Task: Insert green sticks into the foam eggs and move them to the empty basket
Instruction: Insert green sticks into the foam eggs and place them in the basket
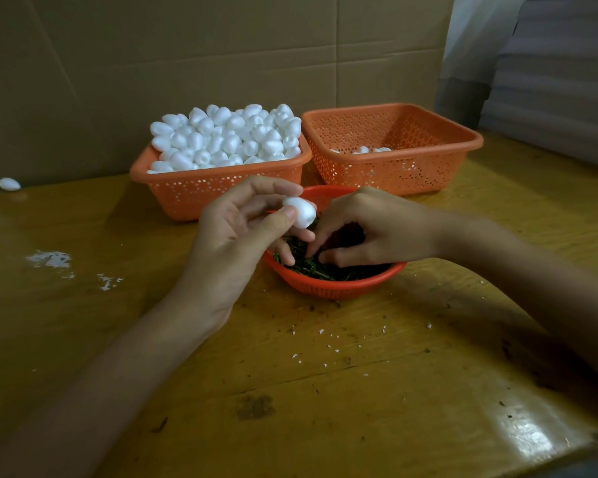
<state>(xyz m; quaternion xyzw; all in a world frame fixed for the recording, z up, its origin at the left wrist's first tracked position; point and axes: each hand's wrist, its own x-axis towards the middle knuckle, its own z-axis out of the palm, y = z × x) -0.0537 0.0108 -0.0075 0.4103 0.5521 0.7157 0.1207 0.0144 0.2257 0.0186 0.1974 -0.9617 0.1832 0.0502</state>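
Note:
My left hand (242,229) pinches a white foam egg (300,211) between thumb and fingers, above the left rim of a round orange bowl (335,286). The bowl holds a heap of dark green sticks (311,265). My right hand (366,225) reaches down into the bowl, its fingertips curled among the sticks; whether it grips one I cannot tell. Behind on the left, an orange basket (201,193) is piled high with foam eggs (228,136). Behind on the right, a second orange basket (394,167) holds only a few eggs at its bottom.
One loose foam egg (9,183) lies at the far left of the wooden table (325,391). White foam crumbs (50,259) and dark specks are scattered over the tabletop. A cardboard wall (187,63) stands right behind the baskets.

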